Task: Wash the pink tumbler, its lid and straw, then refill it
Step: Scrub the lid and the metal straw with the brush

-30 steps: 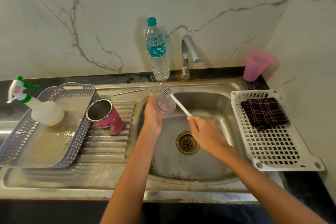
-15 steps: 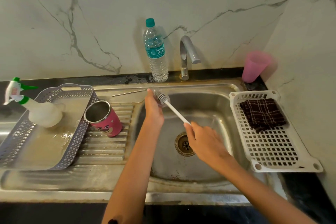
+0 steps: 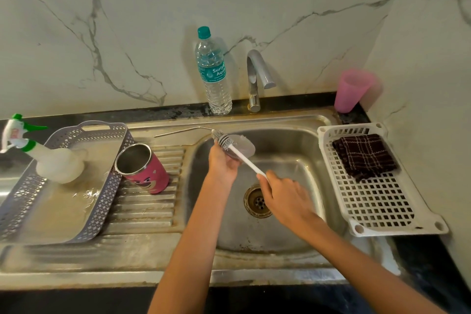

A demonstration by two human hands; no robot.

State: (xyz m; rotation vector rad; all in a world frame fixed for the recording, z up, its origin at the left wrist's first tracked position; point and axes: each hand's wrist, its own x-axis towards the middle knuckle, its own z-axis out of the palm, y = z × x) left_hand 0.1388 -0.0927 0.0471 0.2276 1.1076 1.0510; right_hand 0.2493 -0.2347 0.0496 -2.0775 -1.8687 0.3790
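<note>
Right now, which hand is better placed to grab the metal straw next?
Probably the left hand: it is close to the straw, though it must first set down the lid it grips. The right hand, holding the brush, is farther away above the drain.

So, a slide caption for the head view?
Left hand holds the clear lid over the sink; right hand scrubs it with a brush.

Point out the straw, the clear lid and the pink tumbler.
straw (image 3: pixel 178 132), head view, middle of its metal shaft.
clear lid (image 3: pixel 246 145), head view, its upper right face.
pink tumbler (image 3: pixel 150 176), head view, printed side wall.
</note>
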